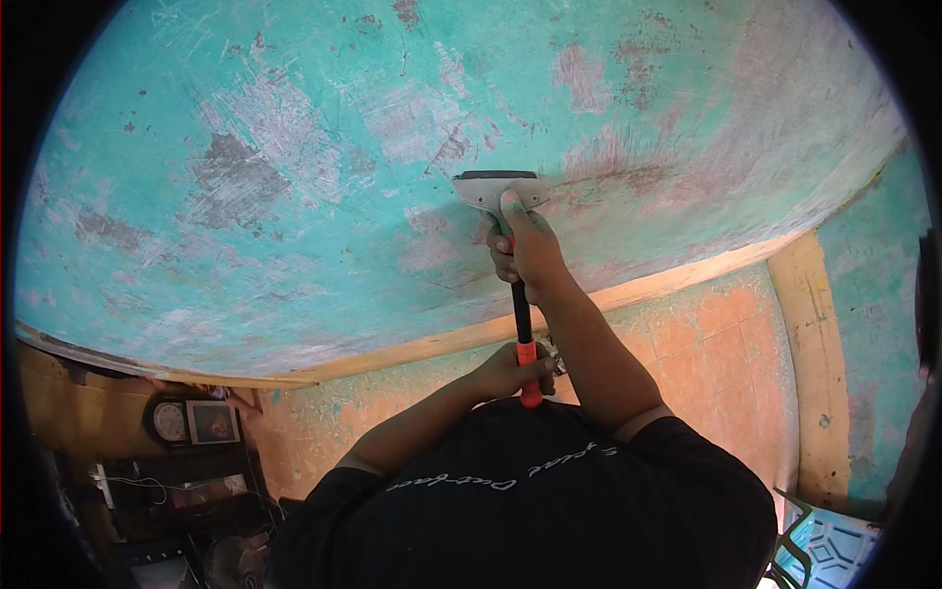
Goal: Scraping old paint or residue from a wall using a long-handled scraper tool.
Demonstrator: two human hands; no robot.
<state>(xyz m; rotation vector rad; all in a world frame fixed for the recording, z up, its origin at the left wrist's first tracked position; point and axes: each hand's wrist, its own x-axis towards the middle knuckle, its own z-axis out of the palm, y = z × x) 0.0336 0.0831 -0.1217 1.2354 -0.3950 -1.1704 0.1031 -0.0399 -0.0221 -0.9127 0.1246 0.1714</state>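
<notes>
A long-handled wall scraper point(522, 309) with a grey metal head, a black shaft and red-orange grips reaches from my chest up to a turquoise wall point(397, 213). Its dark blade edge lies at the wall, where patches of paint are worn or scraped to grey and pinkish white. My right hand point(524, 247) is wrapped round the upper handle just below the head, the thumb pressed on the metal. Lower down, my left hand point(519, 372) grips the red-orange end of the handle close to my black shirt.
Floor tiles point(721, 353) strewn with paint flakes show beyond the wall's yellowish base border. On the left stand a dark cabinet with a round clock point(171, 422), a framed picture point(213, 422), cables and a fan point(237, 561). A light-blue patterned object point(835, 548) lies at lower right.
</notes>
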